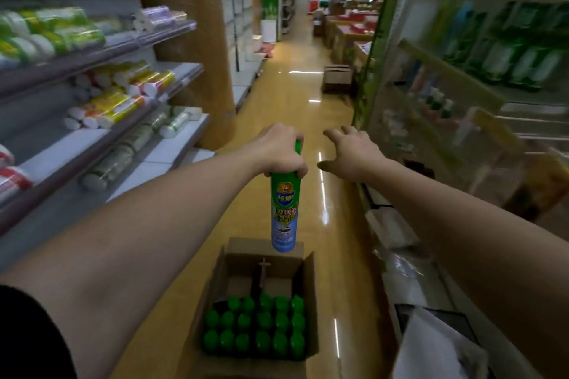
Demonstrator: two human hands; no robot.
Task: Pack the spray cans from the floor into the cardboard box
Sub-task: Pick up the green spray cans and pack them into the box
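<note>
My left hand (277,149) grips the green cap of a tall green and blue spray can (285,212), which hangs upright above the far end of an open cardboard box (311,289) on the floor. Several green-capped cans (255,329) stand in rows in the near part of the box. The far part of the box shows bare bottom and a cardboard divider (264,271). My right hand (351,151) hovers to the right of the held can, fingers spread, holding nothing.
A shop aisle with a glossy yellow floor (286,95) runs ahead. Shelves of rolled goods (117,101) line the left, a rack of bottles (480,77) lines the right. Another carton (337,78) sits further down the aisle. A white plastic bag (437,348) lies at bottom right.
</note>
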